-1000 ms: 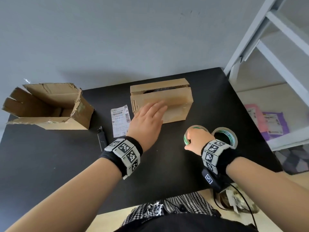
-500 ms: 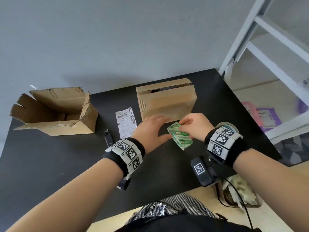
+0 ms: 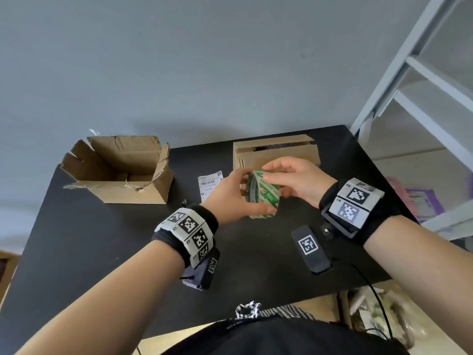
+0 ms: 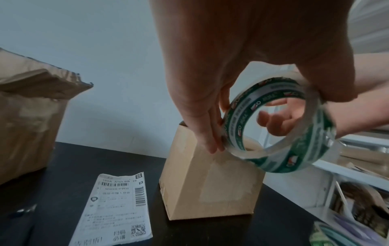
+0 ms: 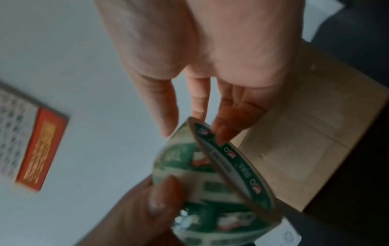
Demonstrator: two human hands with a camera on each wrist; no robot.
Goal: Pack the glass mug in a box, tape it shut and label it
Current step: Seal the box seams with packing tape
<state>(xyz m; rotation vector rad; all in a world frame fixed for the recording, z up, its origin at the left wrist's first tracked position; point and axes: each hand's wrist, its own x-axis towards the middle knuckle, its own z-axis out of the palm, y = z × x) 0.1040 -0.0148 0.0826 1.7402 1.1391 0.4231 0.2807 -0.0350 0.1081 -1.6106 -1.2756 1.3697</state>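
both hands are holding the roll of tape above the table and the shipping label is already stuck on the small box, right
Not quite. The shipping label is not on the small box; it lies flat on the black table to the left of it, as the left wrist view shows. The left hand and right hand do both hold the roll of tape above the table.

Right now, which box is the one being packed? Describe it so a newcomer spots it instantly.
On the black table, look at the far edge behind both hands and the green printed tape roll. The small, neat brown cardboard box there is it. The other, the torn open carton, sits far left with ragged flaps.
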